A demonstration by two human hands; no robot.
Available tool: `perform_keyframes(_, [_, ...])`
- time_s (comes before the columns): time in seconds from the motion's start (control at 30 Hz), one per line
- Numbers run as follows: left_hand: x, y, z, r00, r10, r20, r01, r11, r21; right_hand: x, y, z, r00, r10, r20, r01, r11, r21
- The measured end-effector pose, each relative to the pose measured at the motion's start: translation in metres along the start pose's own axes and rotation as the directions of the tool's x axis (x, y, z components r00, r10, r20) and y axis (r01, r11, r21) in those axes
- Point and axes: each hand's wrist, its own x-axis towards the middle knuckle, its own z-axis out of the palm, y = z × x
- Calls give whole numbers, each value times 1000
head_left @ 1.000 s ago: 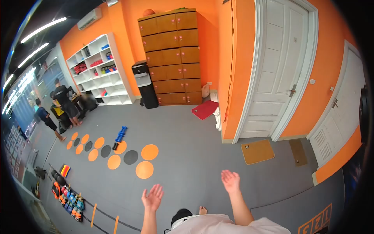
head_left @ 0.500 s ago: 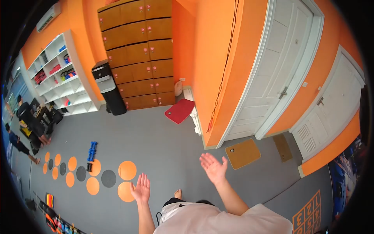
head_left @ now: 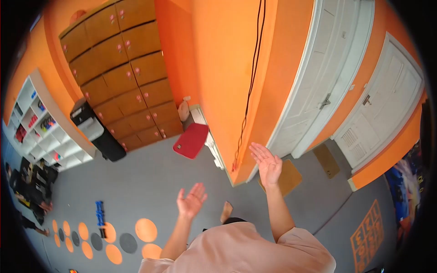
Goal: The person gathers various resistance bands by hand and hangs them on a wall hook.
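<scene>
Both palms are raised and turned up toward me, with nothing in them. My left hand (head_left: 191, 201) is over the grey floor, its fingers stretched out and thumb apart. Higher and to the right, my right hand (head_left: 269, 167) spreads its fingers in front of the foot of the orange wall. It partly overlaps the tan mat (head_left: 289, 178) from this viewpoint. One bare foot (head_left: 226, 211) shows between my arms, below the light shirt's hem. Neither hand touches any object.
Brown lockers (head_left: 114, 77), a black water dispenser (head_left: 100, 132) and white shelving (head_left: 57, 136) stand on the left. A red mat (head_left: 191, 141) lies near the corner. Blue dumbbells (head_left: 99, 214) sit by orange floor dots (head_left: 146, 230). People (head_left: 29, 191) are at far left; white doors (head_left: 314, 82) are right.
My view has turned and tilted, so the lockers shift left and the floor dots lower. Both hands sit higher and further right in view, still open. The foot appears further forward.
</scene>
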Motion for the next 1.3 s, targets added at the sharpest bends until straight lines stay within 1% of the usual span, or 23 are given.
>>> perform_keyframes(0.1, [55,-10,30,993,-120,-3,120,993,5,58,9,-7,981,-195,12,195,981,-9])
perform_keyframes(0.17, [88,-12,65,962,-267,51,254,950,182,94,8,-4,967,-253,26,253,967,-33])
perform_keyframes(0.2, [114,-6,70,955,-289,61,272,942,197,114,11,-3,961,-275,22,275,948,-158])
perform_keyframes(0.23, [136,-1,71,967,-251,42,219,905,364,132,14,-2,958,-286,15,278,917,-286])
perform_keyframes(0.27, [150,1,70,978,-210,21,169,842,513,147,17,-3,954,-299,-26,276,910,-310])
perform_keyframes(0.3, [160,3,77,973,-233,7,197,840,506,156,22,-2,955,-291,-49,261,909,-325])
perform_keyframes(0.37, [199,9,110,980,-154,124,27,727,686,182,29,0,938,-345,-48,290,850,-439])
perform_keyframes(0.4, [217,9,124,976,-181,125,47,726,686,191,25,2,940,-342,-22,286,819,-498])
perform_keyframes(0.47, [246,7,146,962,-81,261,-183,521,834,206,28,6,951,-306,-55,254,867,-429])
perform_keyframes(0.5, [260,5,153,958,-122,260,-160,523,837,213,27,9,962,-265,-62,229,911,-342])
perform_keyframes(0.6, [294,1,182,857,-60,512,-471,310,825,224,1,29,949,-305,-76,245,870,-427])
perform_keyframes(0.7, [327,0,184,762,-242,601,-510,347,787,242,-29,53,895,-439,-74,319,748,-582])
perform_keyframes(0.77, [335,2,200,684,-346,643,-484,444,754,252,-50,73,905,-421,-60,284,703,-652])
perform_keyframes(0.83, [346,12,203,533,-566,629,-502,387,773,269,-56,89,826,-563,-25,384,593,-707])
perform_keyframes(0.87, [346,23,199,548,-621,560,-441,354,825,271,-65,100,856,-501,-125,305,685,-662])
perform_keyframes(0.9, [353,23,196,531,-664,526,-405,346,846,278,-83,109,873,-449,-190,241,736,-632])
perform_keyframes(0.93, [363,21,188,454,-693,559,-300,472,829,289,-90,120,813,-557,-169,310,659,-685])
perform_keyframes(0.97, [366,26,185,422,-728,540,-279,462,842,298,-103,132,795,-591,-137,313,594,-741])
perform_keyframes(1.03, [374,28,182,357,-763,539,-262,472,842,311,-118,153,758,-622,-197,334,629,-702])
perform_keyframes(1.1, [378,25,179,290,-794,534,-268,469,842,329,-151,169,697,-695,-177,351,545,-761])
perform_keyframes(1.17, [375,29,188,280,-813,511,-238,457,857,343,-191,194,648,-750,-135,354,453,-818])
perform_keyframes(1.23, [378,22,181,346,-809,475,-323,373,870,352,-229,228,588,-808,-43,384,325,-865])
perform_keyframes(1.3, [376,30,183,367,-791,489,-311,391,866,359,-258,270,500,-860,99,461,168,-871])
